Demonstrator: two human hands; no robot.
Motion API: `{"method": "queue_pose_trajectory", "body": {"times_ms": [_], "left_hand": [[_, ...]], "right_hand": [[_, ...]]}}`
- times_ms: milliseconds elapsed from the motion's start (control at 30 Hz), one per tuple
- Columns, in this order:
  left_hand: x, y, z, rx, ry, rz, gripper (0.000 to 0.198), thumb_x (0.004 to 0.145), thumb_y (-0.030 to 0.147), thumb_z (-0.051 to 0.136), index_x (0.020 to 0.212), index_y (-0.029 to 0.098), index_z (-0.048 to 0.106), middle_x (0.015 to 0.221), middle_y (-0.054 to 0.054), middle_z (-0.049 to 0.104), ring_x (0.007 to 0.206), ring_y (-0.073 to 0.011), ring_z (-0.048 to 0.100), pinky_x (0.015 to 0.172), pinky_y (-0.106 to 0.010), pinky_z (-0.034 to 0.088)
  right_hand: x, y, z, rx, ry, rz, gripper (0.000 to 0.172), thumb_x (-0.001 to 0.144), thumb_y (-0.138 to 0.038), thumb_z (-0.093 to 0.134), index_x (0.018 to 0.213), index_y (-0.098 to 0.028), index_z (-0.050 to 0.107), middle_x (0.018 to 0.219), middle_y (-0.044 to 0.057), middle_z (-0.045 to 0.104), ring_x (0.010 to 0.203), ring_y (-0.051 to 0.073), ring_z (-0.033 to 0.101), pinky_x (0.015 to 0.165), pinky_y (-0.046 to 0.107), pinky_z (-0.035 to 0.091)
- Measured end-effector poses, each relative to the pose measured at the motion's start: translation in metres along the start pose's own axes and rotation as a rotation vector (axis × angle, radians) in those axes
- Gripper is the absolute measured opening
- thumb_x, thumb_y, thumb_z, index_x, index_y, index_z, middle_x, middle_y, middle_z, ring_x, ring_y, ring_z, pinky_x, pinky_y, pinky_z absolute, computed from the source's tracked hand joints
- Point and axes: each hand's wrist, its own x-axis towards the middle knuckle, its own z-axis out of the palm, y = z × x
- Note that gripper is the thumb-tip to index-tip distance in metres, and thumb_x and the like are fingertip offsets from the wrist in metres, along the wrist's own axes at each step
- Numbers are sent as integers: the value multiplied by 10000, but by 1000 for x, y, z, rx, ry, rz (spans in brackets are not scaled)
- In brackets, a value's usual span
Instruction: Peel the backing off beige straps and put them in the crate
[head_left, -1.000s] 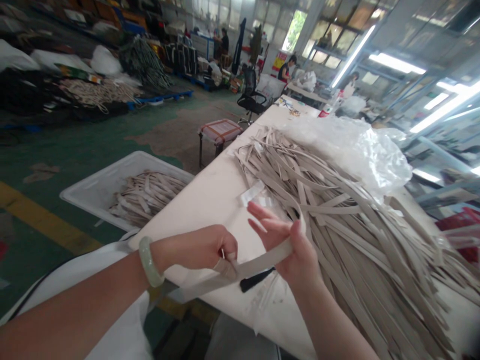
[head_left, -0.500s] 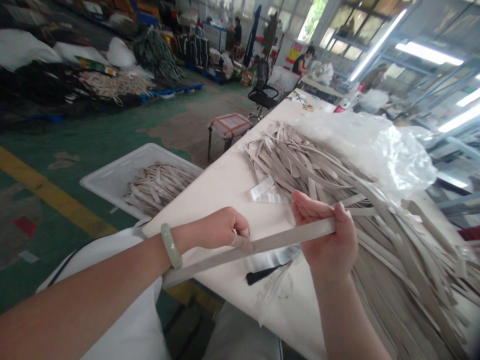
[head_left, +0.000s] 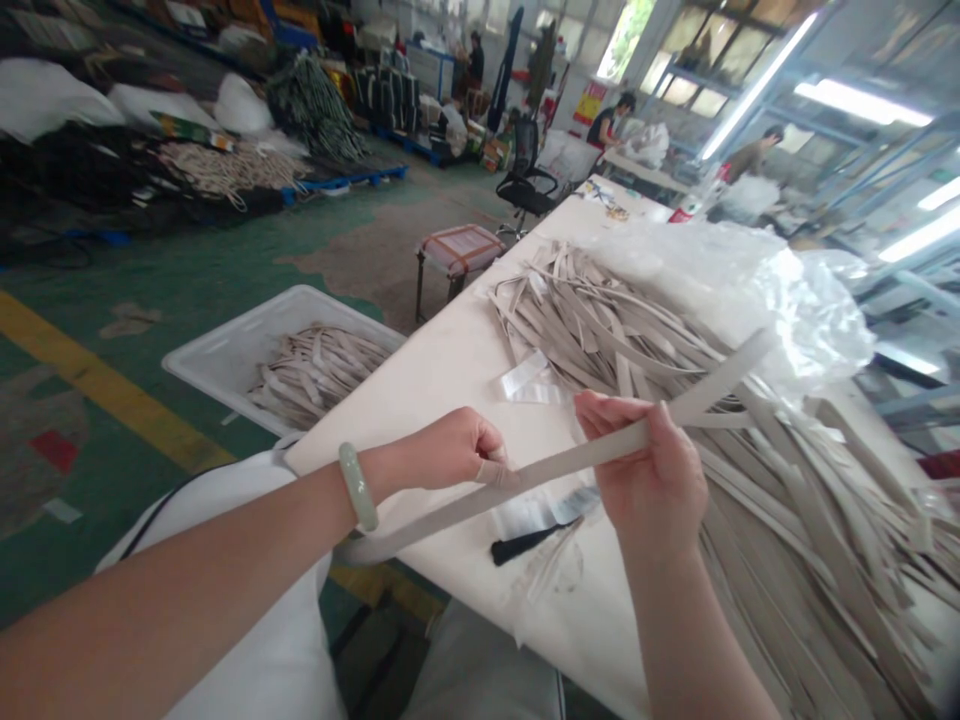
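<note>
A flat beige fabric strap [head_left: 570, 458] stretches between my two hands above the table. My left hand [head_left: 461, 450], with a green bangle on its wrist, pinches the strap between thumb and curled fingers. In my right hand [head_left: 656, 485] the strap lies across the fingers, with the thumb pressed on it. One end sticks out beyond the right thumb, up and to the right; the other part hangs down left past the table edge. A large heap of similar straps [head_left: 802, 500] covers the table's right side. Beneath my hands lie a black brush-like item [head_left: 525, 545] and clear plastic pieces [head_left: 529, 378].
The pale table [head_left: 427, 400] slants away ahead. Clear plastic bags [head_left: 750, 290] lie behind the heap. On the floor at left stands a white bin [head_left: 217, 345] holding straps. A stool [head_left: 461, 250] and an office chair [head_left: 525, 185] stand beyond; people work at the back.
The strap has shifted through my right hand, so a longer end now projects past the thumb to the upper right. My hands have come slightly closer together.
</note>
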Motion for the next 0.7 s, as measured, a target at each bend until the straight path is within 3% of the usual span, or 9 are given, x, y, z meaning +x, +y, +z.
{"method": "queue_pose_trajectory", "body": {"times_ms": [133, 267, 367, 500, 600, 633, 700], "left_hand": [[3, 7, 8, -208, 25, 62, 365, 708, 476, 764, 689, 116, 708, 627, -3, 602, 589, -111, 490, 570, -235, 370], [6, 11, 12, -365, 85, 120, 358, 725, 454, 770, 832, 113, 744, 852, -56, 687, 789, -174, 591, 714, -277, 447], [6, 5, 9, -407, -50, 104, 446, 707, 470, 784, 985, 129, 713, 985, -68, 688, 909, -199, 599, 811, -303, 460], [-2, -12, 2, -255, -467, -124, 499, 519, 365, 912, 919, 169, 686, 925, -29, 699, 872, -195, 619, 791, -289, 484], [-11, -20, -1, -163, -734, -303, 325, 669, 433, 818, 811, 166, 699, 759, -27, 701, 735, -175, 637, 714, -275, 493], [-12, -20, -2, -165, -744, -341, 311, 725, 455, 771, 793, 161, 699, 724, -33, 698, 703, -171, 643, 687, -270, 495], [-12, -16, -3, -248, -614, -387, 325, 789, 473, 706, 784, 149, 684, 665, -39, 684, 635, -167, 648, 638, -272, 509]], "right_hand": [[-9, 22, 9, -69, -255, 128, 284, 954, -378, 535, 1042, -225, 758, 1180, 84, 708, 1226, 282, 589, 1141, 507, 347], [-16, 49, 17, -124, -406, 148, 249, 936, -390, 574, 1022, -257, 765, 1331, 67, 622, 1344, 282, 472, 1170, 480, 295], [-8, 47, 11, -146, -244, 47, 243, 937, -393, 578, 931, -237, 765, 1153, 76, 719, 1225, 265, 590, 1119, 479, 380], [23, 10, -19, -115, 211, -269, 254, 920, -406, 596, 863, -203, 736, 952, 41, 753, 907, 209, 724, 939, 437, 551], [45, -20, -51, -124, 451, -515, 225, 922, -354, 589, 847, -193, 728, 882, 39, 738, 879, 190, 723, 873, 370, 575], [49, -28, -60, -134, 499, -567, 209, 925, -325, 581, 853, -193, 726, 848, 42, 733, 861, 189, 722, 843, 356, 576], [51, -39, -73, -197, 552, -669, 151, 913, -248, 589, 872, -202, 727, 795, 33, 719, 799, 183, 713, 795, 349, 568]]}}
